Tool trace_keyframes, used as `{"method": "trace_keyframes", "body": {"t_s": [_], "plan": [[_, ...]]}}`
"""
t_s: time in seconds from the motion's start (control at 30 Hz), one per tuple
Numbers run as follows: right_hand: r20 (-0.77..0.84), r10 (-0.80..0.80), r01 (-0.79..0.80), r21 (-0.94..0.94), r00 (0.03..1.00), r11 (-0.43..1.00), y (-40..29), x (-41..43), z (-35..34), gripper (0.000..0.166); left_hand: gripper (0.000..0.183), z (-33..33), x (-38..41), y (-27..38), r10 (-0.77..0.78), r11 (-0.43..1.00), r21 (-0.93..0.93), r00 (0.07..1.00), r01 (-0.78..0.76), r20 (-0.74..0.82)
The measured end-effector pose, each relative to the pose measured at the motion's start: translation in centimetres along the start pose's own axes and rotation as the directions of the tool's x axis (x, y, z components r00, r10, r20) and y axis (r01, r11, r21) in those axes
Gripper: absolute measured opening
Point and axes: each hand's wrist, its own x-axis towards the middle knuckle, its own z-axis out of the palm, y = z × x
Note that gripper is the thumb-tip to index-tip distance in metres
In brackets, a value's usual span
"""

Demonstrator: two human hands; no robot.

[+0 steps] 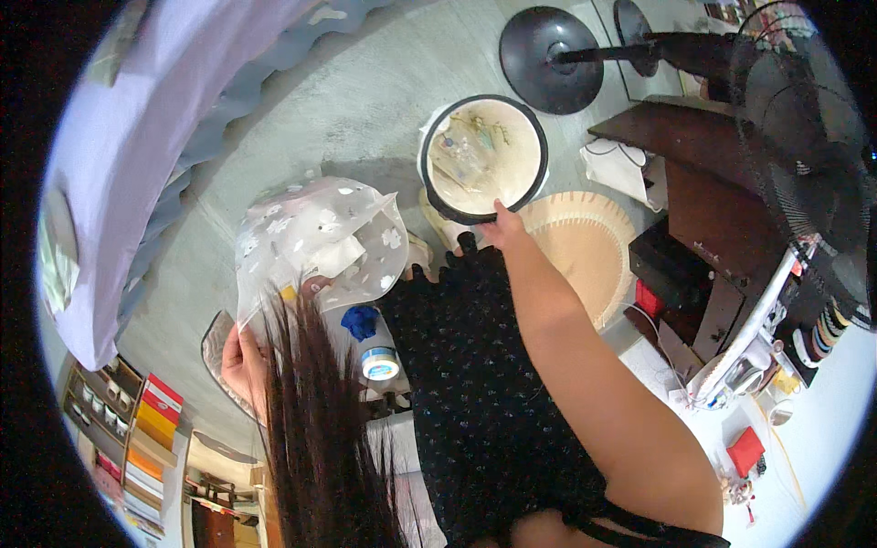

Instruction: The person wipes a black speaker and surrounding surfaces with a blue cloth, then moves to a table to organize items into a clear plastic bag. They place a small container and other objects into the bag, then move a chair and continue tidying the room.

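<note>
My right hand grips the near part of the black rim of a round white bin. The bin is tilted so its inside faces me, with thin dry stems and crumpled clear plastic in it. My left hand, partly hidden by long dark hair, pinches the edge of a translucent plastic bag with white printed shapes. The bag hangs spread out left of the bin, apart from it. White, yellow and brown pieces show through or inside the bag; I cannot tell which.
Below the bag are a crumpled blue item and a lidded jar. A round woven mat or tray lies right of the bin. A fan's black base stands beyond it. Dark furniture is right; a lilac-covered bed is left.
</note>
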Motion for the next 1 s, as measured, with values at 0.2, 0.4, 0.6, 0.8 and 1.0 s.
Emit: {"method": "trace_keyframes", "body": {"t_s": [0.2, 0.4, 0.6, 0.8, 1.0], "plan": [[-0.296, -0.181, 0.163, -0.085, 0.938, 0.983, 0.6, -1.0, 0.4, 0.036, 0.02, 3.3, -0.6, 1.0, 0.091, 0.922, 0.376, 0.996, -0.091, 0.016], [-0.336, -0.116, 0.211, 0.26, 0.935, 0.942, -2.5, 0.8, -7.1, 0.018, 0.02, 4.6, -0.2, 1.7, 0.093, 0.926, 0.364, 0.995, -0.096, 0.026], [-0.381, -0.157, 0.316, 0.401, 0.911, 0.86, -6.5, 2.8, -11.9, 0.014, 0.019, 4.5, 0.5, -0.3, 0.094, 0.925, 0.367, 0.995, -0.094, 0.019], [-0.389, -0.166, 0.313, 0.352, 0.906, 0.882, -7.3, -1.6, -15.0, 0.013, 0.018, 6.3, -1.2, -1.6, 0.024, 0.994, 0.108, 0.996, -0.015, -0.083], [-0.452, -0.032, 0.253, 0.439, 0.892, 0.862, -7.9, -0.8, -18.4, 0.016, 0.017, 8.5, -1.5, 0.9, 0.016, 1.0, -0.007, 0.994, -0.016, -0.109]]}}
